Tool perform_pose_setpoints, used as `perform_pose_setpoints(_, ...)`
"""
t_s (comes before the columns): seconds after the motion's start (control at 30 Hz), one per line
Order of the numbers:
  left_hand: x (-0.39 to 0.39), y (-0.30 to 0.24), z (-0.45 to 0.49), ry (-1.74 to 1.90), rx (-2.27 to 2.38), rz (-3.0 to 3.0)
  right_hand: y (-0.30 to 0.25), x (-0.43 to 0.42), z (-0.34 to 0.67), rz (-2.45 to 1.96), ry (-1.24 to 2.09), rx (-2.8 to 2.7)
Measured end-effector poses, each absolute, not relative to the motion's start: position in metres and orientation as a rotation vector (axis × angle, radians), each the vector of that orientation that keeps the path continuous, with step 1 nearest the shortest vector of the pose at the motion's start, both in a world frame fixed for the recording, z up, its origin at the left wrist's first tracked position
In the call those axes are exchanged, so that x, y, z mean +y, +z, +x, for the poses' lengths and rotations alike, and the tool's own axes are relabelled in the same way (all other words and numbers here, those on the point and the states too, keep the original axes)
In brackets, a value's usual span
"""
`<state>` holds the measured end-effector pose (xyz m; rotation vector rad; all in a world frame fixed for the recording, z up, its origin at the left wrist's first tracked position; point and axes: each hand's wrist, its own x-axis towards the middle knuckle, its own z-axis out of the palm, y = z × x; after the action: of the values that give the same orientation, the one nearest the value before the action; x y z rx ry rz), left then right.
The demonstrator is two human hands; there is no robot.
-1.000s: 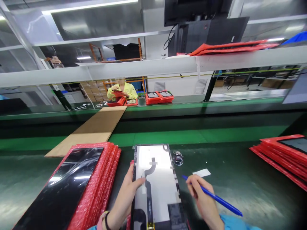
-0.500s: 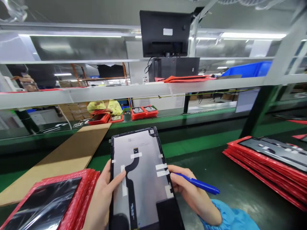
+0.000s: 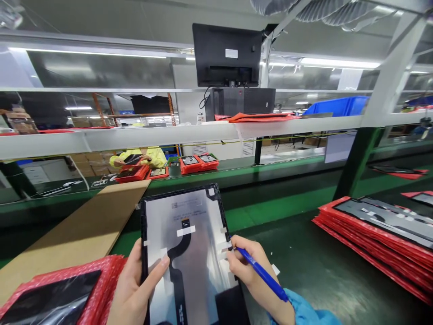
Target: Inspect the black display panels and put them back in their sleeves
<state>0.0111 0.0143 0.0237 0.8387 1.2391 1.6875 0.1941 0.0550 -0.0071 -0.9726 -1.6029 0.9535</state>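
A tablet display panel (image 3: 199, 271) with a silvery back, a black flex cable and white tape strips is held up in front of me. My left hand (image 3: 135, 289) grips its left edge, thumb lying on the back beside the cable. At the right edge, my right hand (image 3: 253, 271) is closed around a blue pen (image 3: 264, 275), whose tip end is hidden behind the fingers. Its thumb and forefinger are at the tape strips on that edge; whether they pinch one I cannot tell.
Red bubble-wrap sleeves topped with a black screen (image 3: 54, 293) lie at lower left, beside a brown board (image 3: 77, 225). A stack of panels in red sleeves (image 3: 379, 239) stands at right. A white scrap (image 3: 275, 270) lies on the bench. Opposite, a person in yellow (image 3: 155, 158) handles a dark panel.
The panel and both hands have shifted left in view, and the panel's back reflects more brightly. The pen points more steeply down. A white scrap now shows beside my right hand.
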Motion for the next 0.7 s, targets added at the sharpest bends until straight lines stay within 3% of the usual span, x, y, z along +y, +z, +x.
perform_pose_setpoints(0.13,0.02,0.017,0.008,1.707,1.214,0.881,-0.016,0.066,0.195,-1.006,0.962,-1.563)
perform_pose_setpoints(0.27,0.023,0.004,0.003,1.781,1.35,1.15,-0.018,0.07,0.203,-0.837,1.178,-1.378)
perform_pose_setpoints(0.37,0.028,-0.009,-0.003,1.724,1.384,1.719,-0.018,0.066,0.206,-0.525,1.529,-1.128)
perform_pose_setpoints(0.47,0.035,-0.018,-0.01,1.485,1.086,2.413,-0.02,0.061,0.203,-0.383,1.811,-0.95)
perform_pose_setpoints(0.7,0.034,-0.015,-0.004,1.374,0.872,2.843,-0.024,0.053,0.196,-0.464,1.74,-0.857)
